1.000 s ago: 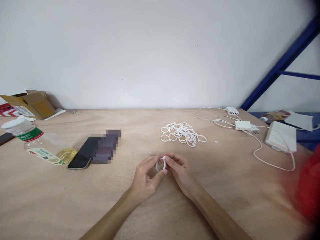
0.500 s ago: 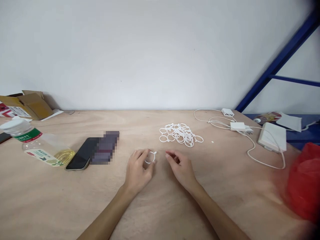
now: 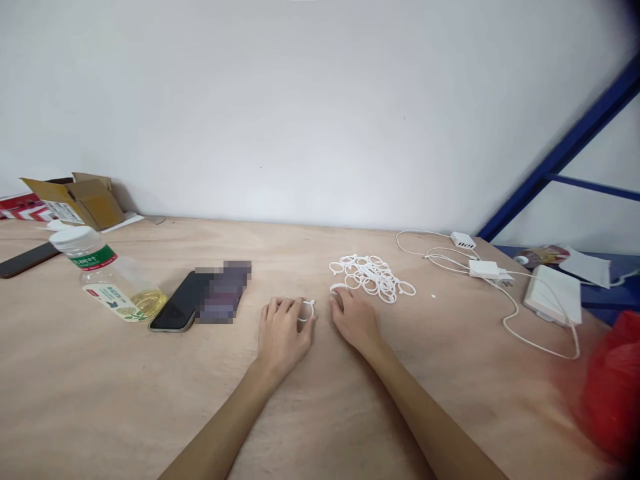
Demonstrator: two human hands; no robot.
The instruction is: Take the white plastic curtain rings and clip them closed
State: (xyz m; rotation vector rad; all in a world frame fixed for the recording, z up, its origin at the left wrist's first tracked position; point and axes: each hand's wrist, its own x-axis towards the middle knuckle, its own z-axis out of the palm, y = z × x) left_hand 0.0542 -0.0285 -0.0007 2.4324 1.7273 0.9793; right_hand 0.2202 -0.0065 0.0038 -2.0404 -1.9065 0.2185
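Note:
A thin white plastic ring (image 3: pixel 313 309) with a small tab lies at the thumb and index finger of my left hand (image 3: pixel 283 331). That hand rests on the table with its fingers curled on the ring, covering its left part. My right hand (image 3: pixel 356 320) has its fingers bent down onto another white ring (image 3: pixel 340 286), whose near side they hide. This second ring is at the near left edge of a loose pile of white rings (image 3: pixel 373 275), several of them overlapping.
Left of my hands are a dark phone (image 3: pixel 176 305), a pixelated item (image 3: pixel 223 297), a clear bottle (image 3: pixel 107 283) with yellow liquid and an open cardboard box (image 3: pixel 95 200). To the right are a white charger (image 3: pixel 483 269), cables, a white box (image 3: pixel 556 293) and a red bag (image 3: pixel 615 387).
My right hand has moved forward from bare table to the ring at the pile's edge. My left hand stays with its ring. The camera view has shifted slightly.

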